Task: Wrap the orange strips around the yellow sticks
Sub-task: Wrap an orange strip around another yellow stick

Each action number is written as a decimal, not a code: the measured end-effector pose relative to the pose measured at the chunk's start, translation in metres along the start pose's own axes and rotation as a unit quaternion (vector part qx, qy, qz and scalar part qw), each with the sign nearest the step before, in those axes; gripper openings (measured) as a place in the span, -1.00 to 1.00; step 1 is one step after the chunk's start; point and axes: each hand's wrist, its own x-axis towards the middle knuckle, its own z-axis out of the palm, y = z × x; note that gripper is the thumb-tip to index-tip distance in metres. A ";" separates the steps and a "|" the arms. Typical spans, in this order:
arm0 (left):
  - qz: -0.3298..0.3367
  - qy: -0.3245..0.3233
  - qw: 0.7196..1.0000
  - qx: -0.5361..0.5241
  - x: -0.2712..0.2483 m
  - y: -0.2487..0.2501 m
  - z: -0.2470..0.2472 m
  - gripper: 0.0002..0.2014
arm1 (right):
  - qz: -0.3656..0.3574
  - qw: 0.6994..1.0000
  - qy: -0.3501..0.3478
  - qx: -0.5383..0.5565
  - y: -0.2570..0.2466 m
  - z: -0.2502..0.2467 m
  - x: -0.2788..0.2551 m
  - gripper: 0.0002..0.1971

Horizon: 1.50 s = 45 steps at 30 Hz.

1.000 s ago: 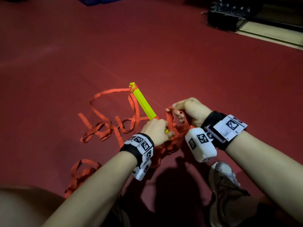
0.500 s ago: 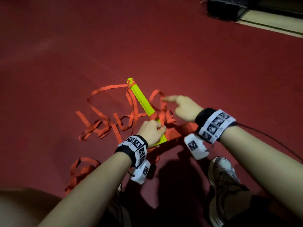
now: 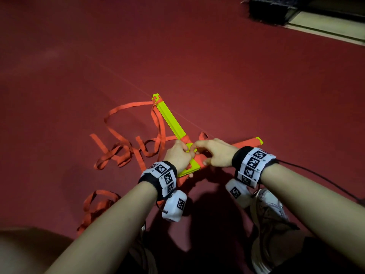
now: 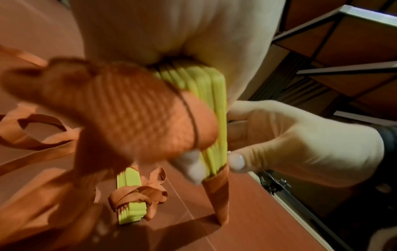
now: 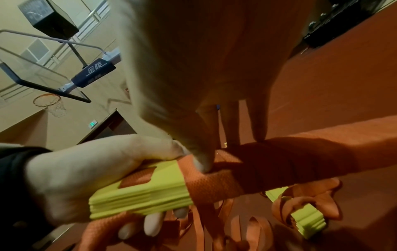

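A bundle of yellow sticks (image 3: 171,121) lies slanted over the red floor, its far end tied with orange strip (image 3: 158,99). My left hand (image 3: 187,155) grips the bundle's near end (image 5: 139,190), fingers curled under it. An orange strip (image 5: 214,183) is wound round the bundle just beyond that grip. My right hand (image 3: 197,149) pinches this wrap, thumb on top (image 5: 201,163) and fingers on the far side. In the left wrist view the right hand (image 4: 279,141) sits against the bundle's side (image 4: 212,110). Beyond the right hand lies an orange-wrapped piece (image 3: 245,144) with a yellow end.
Loose orange strip loops (image 3: 122,153) sprawl on the floor to the left, with another heap (image 3: 98,202) near my left forearm. My shoe (image 3: 268,214) is under the right wrist. A dark crate (image 3: 270,8) and a pale floor edge (image 3: 325,26) lie far right.
My right hand, stretched out toward the strips half a second ago, has come back to the bundle beside the left hand and now pinches the wrap. The left hand keeps its grip.
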 end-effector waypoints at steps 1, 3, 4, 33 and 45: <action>0.011 -0.009 1.000 0.012 -0.001 0.001 0.000 -0.89 | 0.005 1.000 -0.003 0.001 0.001 0.001 0.001 -0.46; 0.016 -0.026 0.999 0.014 0.002 -0.003 -0.001 -0.84 | 0.014 1.000 0.014 0.005 0.003 0.004 0.001 -0.53; 0.009 -0.029 0.999 0.010 0.004 -0.005 -0.001 -0.80 | 0.027 0.999 0.038 0.001 0.004 0.005 0.000 -0.58; -0.189 -0.251 0.865 -0.392 0.000 0.001 -0.003 -0.63 | 0.194 0.772 0.008 0.605 -0.004 0.048 -0.008 -0.76; -0.136 -0.274 0.910 -0.281 -0.004 -0.009 -0.003 -0.94 | 0.248 0.892 0.056 0.373 -0.013 0.008 -0.012 -0.71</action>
